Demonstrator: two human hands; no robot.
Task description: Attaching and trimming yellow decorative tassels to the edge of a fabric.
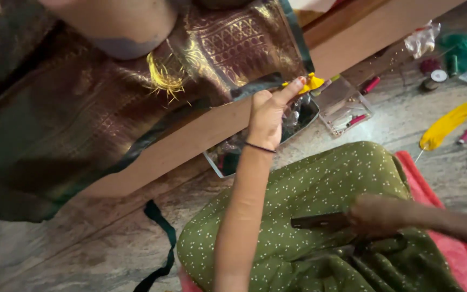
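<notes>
I have only one view, from the camera on my head, and it looks steeply down over my lap to the stone floor (109, 243). It is close to my left hand (268, 111), which sits near the middle. My right hand (377, 216) is low right.

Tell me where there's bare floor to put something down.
Bare stone floor lies between the wooden beam, the dark ribbon and the green lap. Top right is crowded: plastic boxes, thread spools, yellow feather.
</notes>
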